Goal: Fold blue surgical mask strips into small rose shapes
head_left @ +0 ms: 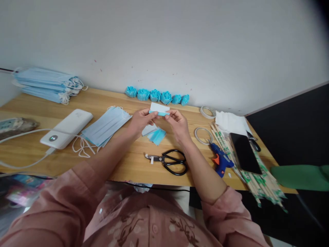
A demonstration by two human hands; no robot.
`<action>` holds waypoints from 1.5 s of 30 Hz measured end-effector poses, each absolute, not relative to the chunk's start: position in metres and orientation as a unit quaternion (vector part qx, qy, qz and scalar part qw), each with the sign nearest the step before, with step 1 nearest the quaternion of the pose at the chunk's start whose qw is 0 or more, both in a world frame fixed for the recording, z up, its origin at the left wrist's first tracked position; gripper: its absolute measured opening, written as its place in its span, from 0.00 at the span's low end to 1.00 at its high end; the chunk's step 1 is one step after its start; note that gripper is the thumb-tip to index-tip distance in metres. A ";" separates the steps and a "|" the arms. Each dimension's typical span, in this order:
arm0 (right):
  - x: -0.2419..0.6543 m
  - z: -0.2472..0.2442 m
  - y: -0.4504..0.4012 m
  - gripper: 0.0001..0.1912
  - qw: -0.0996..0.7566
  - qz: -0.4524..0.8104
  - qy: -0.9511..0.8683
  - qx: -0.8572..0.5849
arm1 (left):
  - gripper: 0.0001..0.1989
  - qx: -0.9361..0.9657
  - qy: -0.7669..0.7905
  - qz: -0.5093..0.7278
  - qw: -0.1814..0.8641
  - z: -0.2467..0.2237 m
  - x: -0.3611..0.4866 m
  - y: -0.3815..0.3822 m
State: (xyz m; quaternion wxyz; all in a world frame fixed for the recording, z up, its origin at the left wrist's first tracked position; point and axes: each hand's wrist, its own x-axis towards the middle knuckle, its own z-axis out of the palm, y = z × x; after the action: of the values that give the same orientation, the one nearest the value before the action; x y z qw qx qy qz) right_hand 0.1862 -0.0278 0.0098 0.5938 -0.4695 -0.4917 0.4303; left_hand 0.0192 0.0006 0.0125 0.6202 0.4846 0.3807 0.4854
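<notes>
My left hand (143, 119) and my right hand (178, 122) pinch the two ends of a small piece of mask fabric (159, 107), white on top with a blue folded strip along its near edge. The piece is held just above the table. Under it lie a few cut fabric pieces (157, 136), blue and white. Nearer me rest black-handled scissors (174, 162), with white scraps at the blades. Several blue fabric flowers (155, 95) stand in a row by the wall.
On the left are a stack of masks (48, 84), loose masks (106, 126) and a white power bank (68, 128) with its cable. On the right are tape rolls (207, 112), a blue glue gun (220, 160), a phone (245, 152) on wrapped sticks and a green object (299, 177).
</notes>
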 end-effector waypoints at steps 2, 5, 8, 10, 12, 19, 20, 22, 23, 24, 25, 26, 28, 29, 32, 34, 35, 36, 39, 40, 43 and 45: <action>0.187 0.009 -0.027 0.15 0.590 0.431 -0.492 -0.473 | 0.17 0.489 0.389 0.491 0.607 0.011 0.020 0.001; 0.187 0.006 -0.025 0.17 0.589 0.421 -0.490 -0.485 | 0.16 0.503 0.395 0.496 0.588 0.009 0.020 0.002; 0.188 0.003 -0.023 0.17 0.583 0.407 -0.494 -0.500 | 0.17 0.505 0.400 0.498 0.580 0.009 0.021 0.001; 0.189 0.002 -0.023 0.16 0.579 0.401 -0.496 -0.508 | 0.18 0.494 0.404 0.498 0.587 0.010 0.022 0.001; 0.189 0.003 -0.023 0.15 0.580 0.395 -0.495 -0.513 | 0.21 0.479 0.407 0.496 0.599 0.013 0.022 0.001; 0.189 0.005 -0.025 0.14 0.574 0.387 -0.497 -0.524 | 0.26 0.472 0.405 0.483 0.616 0.015 0.021 0.001; 0.189 0.005 -0.025 0.14 0.575 0.384 -0.498 -0.524 | 0.26 0.478 0.403 0.481 0.615 0.014 0.021 0.000; 0.189 0.005 -0.025 0.13 0.579 0.381 -0.497 -0.522 | 0.24 0.492 0.402 0.475 0.609 0.013 0.021 0.000; 0.189 0.006 -0.025 0.13 0.582 0.380 -0.497 -0.520 | 0.23 0.498 0.403 0.471 0.607 0.012 0.021 -0.001; 0.189 0.006 -0.025 0.12 0.585 0.379 -0.496 -0.518 | 0.22 0.503 0.404 0.467 0.605 0.011 0.021 -0.001; 0.188 0.006 -0.025 0.12 0.586 0.379 -0.495 -0.517 | 0.21 0.505 0.404 0.465 0.605 0.011 0.022 -0.001; 0.188 0.006 -0.025 0.12 0.588 0.377 -0.495 -0.517 | 0.20 0.506 0.403 0.464 0.605 0.010 0.022 -0.001; 0.188 0.005 -0.025 0.12 0.586 0.373 -0.499 -0.518 | 0.18 0.505 0.400 0.466 0.606 0.009 0.022 -0.001; 0.188 0.005 -0.025 0.12 0.584 0.371 -0.501 -0.519 | 0.18 0.504 0.399 0.468 0.606 0.009 0.022 0.000; 0.188 0.005 -0.025 0.13 0.579 0.362 -0.511 -0.522 | 0.17 0.500 0.397 0.470 0.610 0.007 0.021 0.001; 0.188 0.004 -0.024 0.13 0.577 0.359 -0.514 -0.523 | 0.16 0.496 0.398 0.469 0.613 0.006 0.021 0.002; 0.188 0.004 -0.024 0.13 0.577 0.360 -0.514 -0.523 | 0.16 0.493 0.399 0.469 0.614 0.006 0.021 0.002; 0.189 0.003 -0.024 0.13 0.577 0.362 -0.513 -0.522 | 0.15 0.490 0.399 0.469 0.616 0.006 0.021 0.002; 0.190 0.002 -0.023 0.13 0.577 0.367 -0.512 -0.520 | 0.14 0.482 0.398 0.466 0.626 0.007 0.022 0.001; 0.190 0.002 -0.023 0.13 0.575 0.366 -0.514 -0.521 | 0.15 0.481 0.398 0.464 0.629 0.008 0.022 0.001; 0.190 0.002 -0.024 0.13 0.570 0.358 -0.523 -0.524 | 0.16 0.478 0.400 0.461 0.631 0.010 0.022 0.000; 0.190 0.003 -0.025 0.12 0.568 0.354 -0.526 -0.525 | 0.17 0.479 0.402 0.461 0.630 0.009 0.022 0.000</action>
State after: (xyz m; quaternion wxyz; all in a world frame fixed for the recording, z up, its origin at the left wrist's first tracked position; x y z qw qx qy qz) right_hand 0.1901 -0.0248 0.0029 0.5679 -0.5252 -0.5257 0.3540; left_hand 0.0222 0.0000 0.0094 0.6297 0.4789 0.4018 0.4611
